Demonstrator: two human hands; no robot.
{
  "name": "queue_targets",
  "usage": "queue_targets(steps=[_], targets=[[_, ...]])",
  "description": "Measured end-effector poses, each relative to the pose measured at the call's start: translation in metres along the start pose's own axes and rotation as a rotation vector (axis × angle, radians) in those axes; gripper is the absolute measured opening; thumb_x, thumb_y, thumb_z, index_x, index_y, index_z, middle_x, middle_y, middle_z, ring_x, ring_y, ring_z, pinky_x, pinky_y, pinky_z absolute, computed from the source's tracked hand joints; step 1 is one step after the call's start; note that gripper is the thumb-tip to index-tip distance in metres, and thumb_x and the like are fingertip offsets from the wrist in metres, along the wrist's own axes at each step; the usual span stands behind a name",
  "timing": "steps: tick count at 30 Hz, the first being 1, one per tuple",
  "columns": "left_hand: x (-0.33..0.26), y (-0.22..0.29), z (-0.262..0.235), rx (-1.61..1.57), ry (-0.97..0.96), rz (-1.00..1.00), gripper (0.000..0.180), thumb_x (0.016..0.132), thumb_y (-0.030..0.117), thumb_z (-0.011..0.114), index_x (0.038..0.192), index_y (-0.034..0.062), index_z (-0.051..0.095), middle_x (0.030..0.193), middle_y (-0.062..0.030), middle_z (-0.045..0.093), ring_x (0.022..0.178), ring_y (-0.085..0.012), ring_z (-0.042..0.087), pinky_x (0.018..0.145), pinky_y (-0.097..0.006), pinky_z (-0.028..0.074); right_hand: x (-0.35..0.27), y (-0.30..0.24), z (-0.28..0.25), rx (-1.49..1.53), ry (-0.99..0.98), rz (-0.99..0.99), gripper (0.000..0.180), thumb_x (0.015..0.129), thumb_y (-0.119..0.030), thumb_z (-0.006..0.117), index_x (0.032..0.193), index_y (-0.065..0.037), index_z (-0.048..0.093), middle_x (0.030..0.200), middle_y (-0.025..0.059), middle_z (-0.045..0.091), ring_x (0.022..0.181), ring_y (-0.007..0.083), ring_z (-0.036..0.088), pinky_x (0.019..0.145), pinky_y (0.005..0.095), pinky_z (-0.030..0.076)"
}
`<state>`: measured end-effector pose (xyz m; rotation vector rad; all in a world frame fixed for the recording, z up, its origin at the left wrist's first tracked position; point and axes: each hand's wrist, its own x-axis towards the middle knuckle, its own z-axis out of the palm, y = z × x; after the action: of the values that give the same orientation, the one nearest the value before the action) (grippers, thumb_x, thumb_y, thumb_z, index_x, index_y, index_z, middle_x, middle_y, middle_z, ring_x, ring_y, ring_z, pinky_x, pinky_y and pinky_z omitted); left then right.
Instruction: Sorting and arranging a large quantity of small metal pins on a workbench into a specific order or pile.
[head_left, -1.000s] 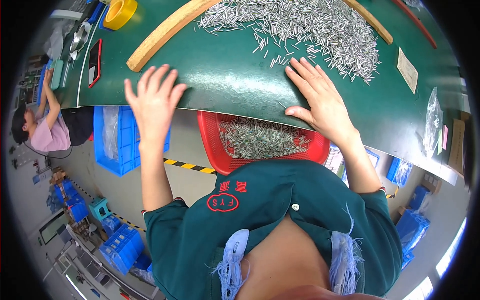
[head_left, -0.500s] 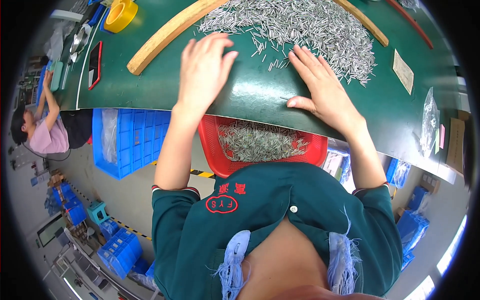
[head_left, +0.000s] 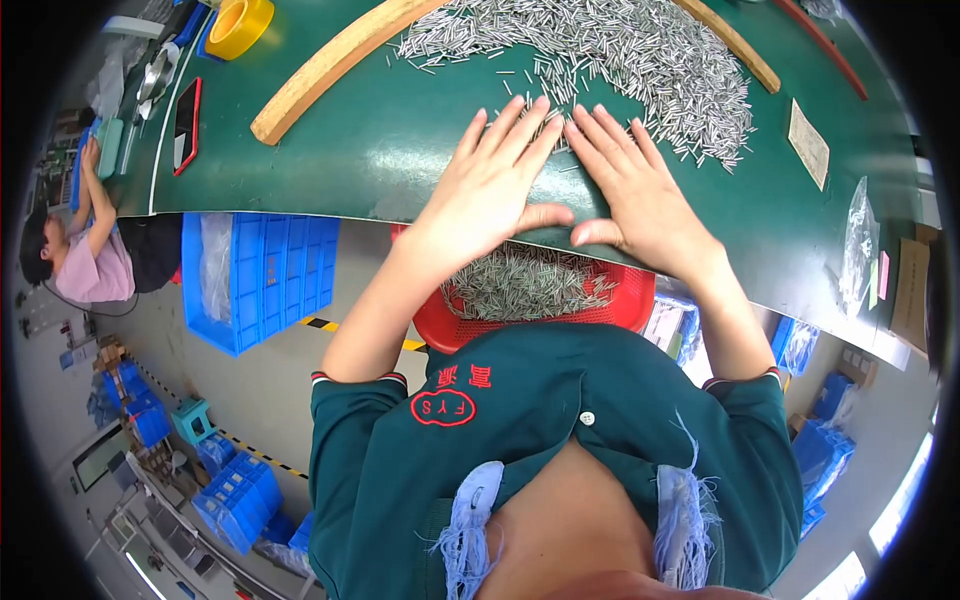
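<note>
A wide heap of small silvery metal pins lies on the green tabletop. My left hand is laid out over the table with its fingers stretched toward a loose strip of pins at the heap's near side. Beside it, my right hand is spread the same way, fingertips at that strip. The two thumbs point at each other just above the table edge. Below the edge, a red plastic basket holds more pins; my left wrist hides part of it. Any pins under the palms are hidden.
Wooden bars flank the heap. A phone with a red case and a yellow tape roll lie to the left. At right are a paper card and a clear bag. Blue crates stand below; another person works far left.
My left hand has moved right and down from the heap's left side to beside my right hand. My right hand has shifted slightly. Some loose pins near the fingertips lie differently.
</note>
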<state>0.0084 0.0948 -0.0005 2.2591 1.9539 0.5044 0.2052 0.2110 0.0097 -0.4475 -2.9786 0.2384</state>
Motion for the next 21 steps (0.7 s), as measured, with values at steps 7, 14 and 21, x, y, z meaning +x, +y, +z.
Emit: queue_targets(steps=[7, 14, 21], targets=[[-0.040, 0.035, 0.000, -0.020, 0.002, -0.103, 0.103, 0.071, 0.044, 0.079, 0.152, -0.0011, 0.032, 0.158, -0.0170, 0.031, 0.148, -0.0354, 0.027, 0.119, -0.053, 0.025, -0.014, -0.037, 0.002, 0.059, 0.005, -0.034, 0.116, 0.070, -0.079, 0.050, 0.151, 0.003, 0.030, 0.157, 0.0193, 0.033, 0.148, 0.0326, 0.028, 0.121, 0.0506, 0.020], [-0.058, 0.027, -0.012, -0.026, 0.153, -0.145, 0.090, 0.074, 0.042, 0.079, 0.146, 0.0017, 0.043, 0.151, -0.0127, 0.044, 0.141, -0.0284, 0.042, 0.115, -0.052, 0.031, -0.026, -0.030, -0.015, 0.243, 0.010, -0.035, 0.116, 0.065, -0.072, 0.060, 0.150, 0.002, 0.033, 0.158, 0.0169, 0.033, 0.148, 0.0309, 0.028, 0.121, 0.0483, 0.021], [-0.092, 0.021, -0.010, 0.004, 0.166, -0.145, 0.064, 0.081, 0.038, 0.074, 0.136, 0.0082, 0.058, 0.142, -0.0056, 0.055, 0.136, -0.0226, 0.048, 0.114, -0.054, 0.029, -0.058, -0.030, -0.014, 0.125, -0.006, 0.090, 0.106, 0.067, -0.068, 0.062, 0.148, -0.003, 0.040, 0.155, 0.0124, 0.039, 0.146, 0.0273, 0.034, 0.120, 0.0473, 0.024]])
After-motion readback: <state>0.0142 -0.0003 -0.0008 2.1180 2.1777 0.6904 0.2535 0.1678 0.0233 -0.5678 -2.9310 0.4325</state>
